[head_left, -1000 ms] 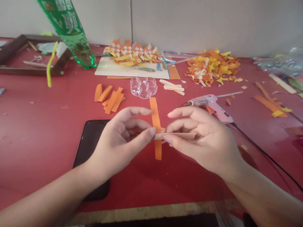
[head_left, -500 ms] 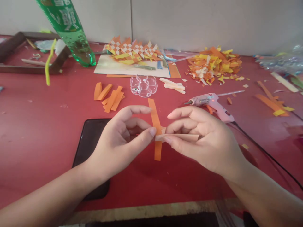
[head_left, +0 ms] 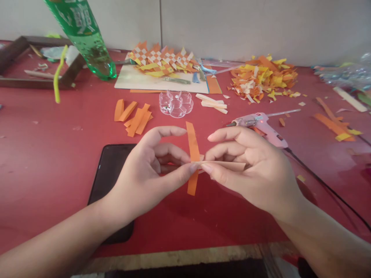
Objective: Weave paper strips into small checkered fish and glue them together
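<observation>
Between my hands an orange paper strip (head_left: 193,143) stands lengthwise, crossed by a pale cream paper strip (head_left: 228,166) that points right. My left hand (head_left: 156,162) pinches the crossing with thumb and fingers, its index finger raised and curved. My right hand (head_left: 246,166) grips the cream strip just right of the crossing, thumb in front and index finger lifted. The thumbs nearly meet and hide part of the crossing. Loose orange strips (head_left: 136,120) and cream strips (head_left: 213,104) lie farther back on the red table (head_left: 52,162).
A black phone (head_left: 107,173) lies under my left wrist. Behind my right hand rests a pink glue gun (head_left: 268,129) with its cord. Farther back are a clear bead tray (head_left: 177,106), woven paper fish (head_left: 162,60), a heap of scraps (head_left: 263,79), a green bottle (head_left: 92,50) and a brown frame (head_left: 17,82).
My left thumb has moved slightly right, onto the crossing. The cream strip now shows more edge-on, and the orange strip has tilted a little, its top shifting right.
</observation>
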Tool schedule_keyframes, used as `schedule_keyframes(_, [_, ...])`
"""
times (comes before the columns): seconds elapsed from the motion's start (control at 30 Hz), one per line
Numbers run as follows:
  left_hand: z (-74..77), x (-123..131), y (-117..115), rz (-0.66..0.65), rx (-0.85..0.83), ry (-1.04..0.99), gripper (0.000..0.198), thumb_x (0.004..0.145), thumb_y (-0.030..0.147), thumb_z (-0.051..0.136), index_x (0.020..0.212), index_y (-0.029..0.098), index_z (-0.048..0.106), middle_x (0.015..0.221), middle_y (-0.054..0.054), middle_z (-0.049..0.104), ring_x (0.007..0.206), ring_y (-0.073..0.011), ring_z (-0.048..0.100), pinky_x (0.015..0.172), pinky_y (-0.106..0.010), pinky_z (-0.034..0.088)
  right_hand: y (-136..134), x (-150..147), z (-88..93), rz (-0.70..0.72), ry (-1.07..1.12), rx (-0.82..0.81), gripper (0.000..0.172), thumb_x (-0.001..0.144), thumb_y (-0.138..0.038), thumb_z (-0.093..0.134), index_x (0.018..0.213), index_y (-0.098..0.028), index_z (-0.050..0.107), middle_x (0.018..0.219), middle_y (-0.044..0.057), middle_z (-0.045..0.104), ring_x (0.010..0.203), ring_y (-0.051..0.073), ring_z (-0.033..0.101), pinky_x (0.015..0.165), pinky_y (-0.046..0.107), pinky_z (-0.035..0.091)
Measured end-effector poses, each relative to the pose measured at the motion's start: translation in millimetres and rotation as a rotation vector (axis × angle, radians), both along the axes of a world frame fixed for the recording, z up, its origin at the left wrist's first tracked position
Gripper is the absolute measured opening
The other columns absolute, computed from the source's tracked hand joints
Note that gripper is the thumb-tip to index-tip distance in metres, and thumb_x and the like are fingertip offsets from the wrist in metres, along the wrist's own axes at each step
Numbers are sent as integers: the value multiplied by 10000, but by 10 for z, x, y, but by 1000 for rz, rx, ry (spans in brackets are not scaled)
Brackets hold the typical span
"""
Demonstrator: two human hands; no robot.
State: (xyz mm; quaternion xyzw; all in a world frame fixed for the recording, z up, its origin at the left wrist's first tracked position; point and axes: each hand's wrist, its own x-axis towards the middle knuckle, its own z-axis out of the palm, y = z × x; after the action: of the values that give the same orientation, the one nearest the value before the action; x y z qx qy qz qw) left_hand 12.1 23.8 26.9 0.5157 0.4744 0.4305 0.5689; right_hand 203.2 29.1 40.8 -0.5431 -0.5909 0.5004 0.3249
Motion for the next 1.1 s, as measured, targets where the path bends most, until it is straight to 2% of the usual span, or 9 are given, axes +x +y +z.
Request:
schedule_keyframes(0.27, [-11, -7, -4, -25, -3, -40, 382, 786, 197, 756, 1068, 243, 503, 685, 61, 677, 637, -133, 711, 502, -174, 519, 1, -5, -3, 6, 2, 3, 341, 748, -350, 747, 1017, -297, 544, 760, -27, 705, 576, 161, 704, 481, 234, 565])
schedule_keyframes(0.4, [-18, -10, -9, -33, 0, -56, 380, 792, 189, 749, 1074, 236, 498, 683, 66, 664, 643, -121, 702, 553, -176, 545, -7, -18, 6, 5, 0, -2, 342, 740, -351, 754, 1006, -295, 547, 754, -28, 704, 589, 165, 708, 492, 236, 570])
schedule_keyframes(0.57, [-38, -8, -29, -2, 59, -92, 391, 784, 197, 763, 1106, 233, 546, 903, 13, 679, 783, -130, 708, 696, -222, 590, -19, -37, 21, -52, 15, 8, 316, 753, -350, 745, 997, -302, 549, 766, -32, 704, 593, 156, 708, 530, 239, 585])
schedule_keyframes(0.67, [-34, -12, -29, -31, 9, -100, 438, 786, 220, 762, 1164, 240, 541, 829, 23, 670, 775, -144, 709, 683, -235, 590, -12, -22, 7, -14, 8, 7, 326, 757, -357, 741, 1012, -304, 545, 770, -23, 705, 601, 166, 709, 520, 249, 582])
schedule_keyframes(0.83, [-9, -33, -13, -36, -9, 14, 516, 753, 229, 794, 1210, 242, 555, 732, 31, 687, 688, -152, 706, 611, -225, 566, -21, -12, -10, 26, -7, 30, 331, 763, -365, 733, 1036, -315, 554, 786, -15, 711, 639, 174, 710, 524, 261, 578])
schedule_keyframes(1.1, [2, -37, -10, -46, -9, 20, 436, 767, 246, 791, 1154, 235, 590, 671, 52, 690, 575, -111, 682, 542, -175, 537, -85, -89, 25, -18, 29, 80, 247, 799, -314, 693, 1010, -304, 566, 756, -26, 691, 669, 159, 690, 619, 274, 591])
